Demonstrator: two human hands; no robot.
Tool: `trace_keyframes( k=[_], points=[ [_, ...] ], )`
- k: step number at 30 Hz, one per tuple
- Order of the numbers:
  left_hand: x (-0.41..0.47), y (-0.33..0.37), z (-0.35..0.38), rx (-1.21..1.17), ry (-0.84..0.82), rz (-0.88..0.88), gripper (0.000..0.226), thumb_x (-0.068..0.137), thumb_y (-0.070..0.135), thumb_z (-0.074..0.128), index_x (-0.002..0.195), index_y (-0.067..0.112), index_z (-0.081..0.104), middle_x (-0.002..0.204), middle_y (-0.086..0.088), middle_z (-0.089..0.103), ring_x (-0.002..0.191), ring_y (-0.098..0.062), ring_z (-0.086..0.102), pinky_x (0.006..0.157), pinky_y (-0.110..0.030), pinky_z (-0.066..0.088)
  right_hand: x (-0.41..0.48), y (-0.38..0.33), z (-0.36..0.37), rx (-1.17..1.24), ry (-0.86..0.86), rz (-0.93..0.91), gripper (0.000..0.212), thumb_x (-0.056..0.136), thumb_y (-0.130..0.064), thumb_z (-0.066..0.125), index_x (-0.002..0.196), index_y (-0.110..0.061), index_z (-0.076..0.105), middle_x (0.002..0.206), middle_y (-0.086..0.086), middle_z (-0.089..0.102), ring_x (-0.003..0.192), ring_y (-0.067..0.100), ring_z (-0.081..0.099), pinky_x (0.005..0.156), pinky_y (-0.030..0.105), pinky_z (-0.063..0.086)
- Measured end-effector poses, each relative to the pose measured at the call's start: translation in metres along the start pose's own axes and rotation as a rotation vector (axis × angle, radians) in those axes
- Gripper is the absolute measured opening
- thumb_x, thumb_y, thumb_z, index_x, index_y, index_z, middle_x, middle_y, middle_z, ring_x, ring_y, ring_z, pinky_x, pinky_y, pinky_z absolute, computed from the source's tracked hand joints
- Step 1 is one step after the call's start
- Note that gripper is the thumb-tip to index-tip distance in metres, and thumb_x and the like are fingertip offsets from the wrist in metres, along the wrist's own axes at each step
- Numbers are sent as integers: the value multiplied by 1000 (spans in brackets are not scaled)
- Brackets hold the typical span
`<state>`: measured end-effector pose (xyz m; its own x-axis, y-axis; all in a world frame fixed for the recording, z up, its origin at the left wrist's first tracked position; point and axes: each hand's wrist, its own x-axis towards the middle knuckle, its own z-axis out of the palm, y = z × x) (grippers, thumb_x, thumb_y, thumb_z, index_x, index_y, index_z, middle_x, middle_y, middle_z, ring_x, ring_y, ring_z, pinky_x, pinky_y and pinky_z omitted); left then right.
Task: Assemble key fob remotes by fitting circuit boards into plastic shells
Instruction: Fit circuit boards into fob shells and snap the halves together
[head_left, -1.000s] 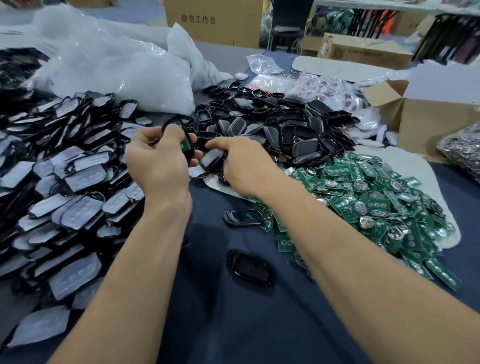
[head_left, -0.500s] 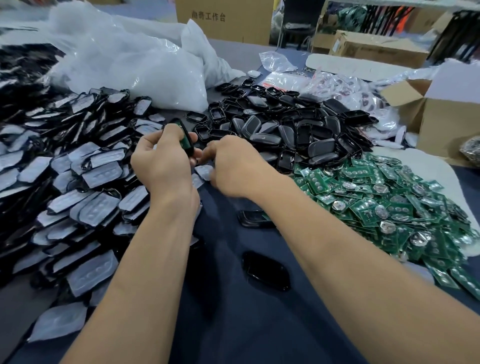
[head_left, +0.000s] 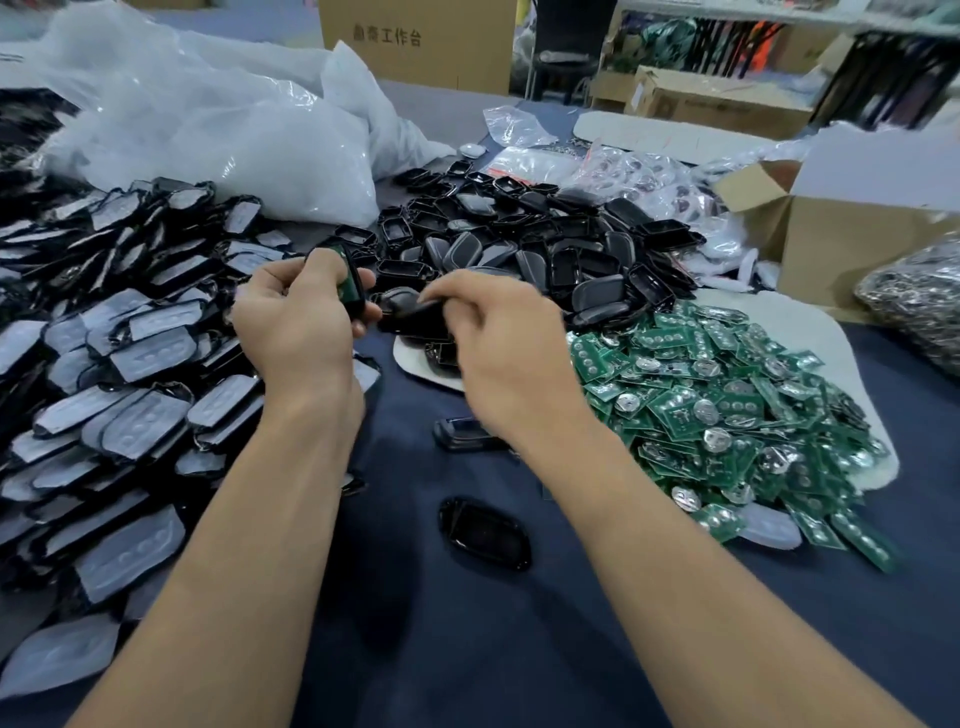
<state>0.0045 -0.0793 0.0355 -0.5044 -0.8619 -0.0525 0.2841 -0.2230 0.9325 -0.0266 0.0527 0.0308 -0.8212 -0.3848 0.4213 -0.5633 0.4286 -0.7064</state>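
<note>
Left hand (head_left: 301, 327): fingers curled round black shell (head_left: 359, 299), with a green circuit board (head_left: 347, 280) in it, mostly hidden by the fingers. Right hand (head_left: 498, 353) pinches second shell half (head_left: 410, 314), motion-blurred, over mid worktop (head_left: 395, 649). Board pile (head_left: 727, 410) lies toward the right edge.

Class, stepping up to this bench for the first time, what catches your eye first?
A bright heap of green circuit boards lies on the right, black shells piled behind, film-covered pieces heaped left. At centre, the left hand grips a shell with a board; the right hand holds a dark shell.
</note>
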Motion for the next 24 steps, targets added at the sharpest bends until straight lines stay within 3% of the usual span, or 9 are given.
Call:
trace_keyframes(
  k=[2, 4, 9, 11, 13, 15, 19, 24],
  points=[
    [-6, -5, 4, 35, -70, -12, 15, 86, 2, 60, 80, 14, 53, 62, -5, 72, 39, -17, 53, 40, -22, 35, -20, 5, -29, 152, 30, 112, 30, 99, -10, 53, 98, -25, 79, 73, -10, 68, 59, 4, 54, 56, 23, 38],
    [-18, -12, 10, 111, -203, -27, 14, 86, 1, 59, 79, 13, 54, 63, -6, 73, 40, -17, 54, 40, -22, 35, -41, 14, -55, 248, 0, 215, 34, 101, -7, 51, 93, -27, 78, 62, -1, 63, 53, 9, 48, 48, 32, 36],
    [-65, -30, 27, 335, -592, -114, 17, 91, -1, 63, 83, 12, 56, 73, -11, 77, 49, -22, 65, 39, -24, 43, -77, 47, -98, 242, 48, 335, 41, 101, -6, 49, 92, -35, 76, 55, -5, 58, 54, 12, 51, 50, 37, 41],
    [-80, -36, 32, 386, -693, -146, 19, 91, -3, 65, 83, 13, 59, 68, -3, 76, 57, -21, 70, 41, -25, 47, -86, 55, -104, 256, 73, 362, 42, 102, -7, 48, 94, -37, 76, 56, -6, 59, 56, 12, 51, 53, 36, 41],
    [-89, -39, 33, 428, -745, -161, 20, 90, -5, 66, 82, 13, 62, 58, 7, 68, 55, -17, 67, 44, -26, 52, -89, 60, -104, 279, 80, 364, 40, 101, -7, 48, 95, -35, 76, 59, -5, 59, 57, 13, 52, 54, 36, 41],
    [-95, -40, 33, 439, -784, -190, 18, 91, -5, 66, 83, 11, 63, 56, 3, 66, 51, -16, 66, 45, -28, 56, -92, 61, -104, 307, 91, 345, 37, 102, -6, 49, 98, -32, 75, 61, -5, 59, 58, 13, 53, 54, 33, 43],
    [-100, -36, 33, 367, -837, -292, 23, 92, -4, 66, 77, 14, 65, 66, -7, 71, 58, -25, 70, 45, -27, 56, -92, 61, -108, 300, 102, 318, 34, 102, -4, 49, 104, -30, 71, 59, -6, 54, 56, 18, 48, 50, 28, 38],
    [-98, -34, 34, 303, -883, -381, 14, 93, -3, 64, 88, 10, 66, 82, -12, 75, 65, -24, 73, 49, -27, 58, -90, 66, -110, 269, 100, 321, 33, 101, -4, 50, 103, -29, 71, 58, 0, 53, 55, 25, 45, 48, 31, 36]
  ],
)
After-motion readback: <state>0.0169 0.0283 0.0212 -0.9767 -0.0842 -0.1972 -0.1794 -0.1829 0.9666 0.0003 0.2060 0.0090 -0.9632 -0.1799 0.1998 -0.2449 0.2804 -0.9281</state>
